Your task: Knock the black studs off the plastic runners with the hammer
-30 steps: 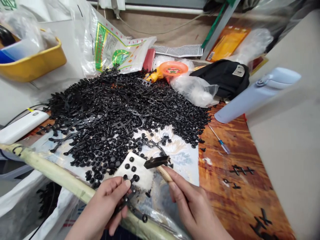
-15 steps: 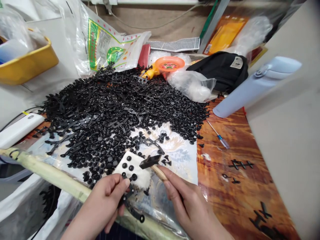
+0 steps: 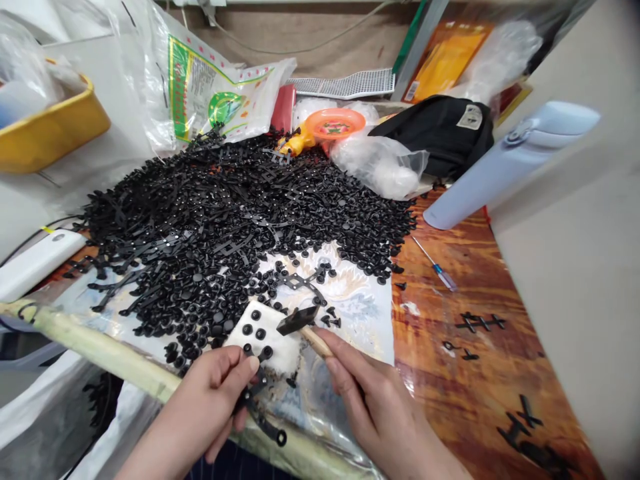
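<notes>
My left hand [image 3: 210,400] pinches a black plastic strip [image 3: 260,407] at the near edge of a small white block [image 3: 275,340] that carries a few black round caps. My right hand [image 3: 370,400] grips the wooden handle of a small hammer [image 3: 300,321], whose black head hovers over the block's right corner. Behind them spreads a big heap of black caps and strips [image 3: 235,207] on a clear plastic sheet.
A pale blue flask [image 3: 505,167] lies at right beside a grey wall panel [image 3: 590,280]. A small screwdriver [image 3: 435,267] and loose black crosses [image 3: 477,323] rest on the wooden table. A yellow tub [image 3: 55,127], printed bag [image 3: 215,93], black pouch [image 3: 440,130] and white power bank [image 3: 35,263] ring the heap.
The hammer head has dropped slightly lower toward the white block. The view has shifted a little; my left hand keeps its pinch on the strip.
</notes>
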Available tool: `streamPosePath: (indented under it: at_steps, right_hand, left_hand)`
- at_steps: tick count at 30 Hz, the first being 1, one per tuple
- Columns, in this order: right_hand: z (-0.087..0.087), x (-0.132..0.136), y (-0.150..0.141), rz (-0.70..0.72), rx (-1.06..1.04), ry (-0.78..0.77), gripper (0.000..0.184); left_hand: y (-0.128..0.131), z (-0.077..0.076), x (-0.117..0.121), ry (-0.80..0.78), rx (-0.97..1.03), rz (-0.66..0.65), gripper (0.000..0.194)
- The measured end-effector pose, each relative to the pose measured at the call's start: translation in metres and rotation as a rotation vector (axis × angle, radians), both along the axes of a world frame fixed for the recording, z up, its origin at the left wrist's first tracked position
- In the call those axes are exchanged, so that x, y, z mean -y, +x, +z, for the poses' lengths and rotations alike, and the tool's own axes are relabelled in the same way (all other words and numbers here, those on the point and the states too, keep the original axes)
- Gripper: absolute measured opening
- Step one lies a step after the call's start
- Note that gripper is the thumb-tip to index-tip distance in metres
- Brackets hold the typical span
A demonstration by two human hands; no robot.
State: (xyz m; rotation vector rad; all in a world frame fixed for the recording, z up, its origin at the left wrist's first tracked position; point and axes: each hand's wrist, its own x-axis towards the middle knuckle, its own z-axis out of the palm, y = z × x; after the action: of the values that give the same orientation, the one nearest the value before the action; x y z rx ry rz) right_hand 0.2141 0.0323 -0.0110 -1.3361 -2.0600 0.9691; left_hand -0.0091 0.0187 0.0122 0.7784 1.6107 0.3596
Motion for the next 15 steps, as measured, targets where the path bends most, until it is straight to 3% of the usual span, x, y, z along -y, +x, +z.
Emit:
streamPosePath:
  at_steps: [7,10,15]
  right_hand:
    - [0.004,0.004,0.002,0.054,0.011,0.029,0.041]
    - [0.005,0.007,0.000,0.128,0.020,0.108,0.041]
    - [0.007,0.008,0.003,0.203,0.143,0.118,0.047]
  left_hand:
    - [-0.003,-0.008,0.001,0.005,-0.021,-0.015,0.039]
    - [-0.003,-0.015,0.002,0.017,-0.041,-0.020,0.041]
    - [-0.005,-0.018,0.005,0.037,0.010,-0.052,0.035]
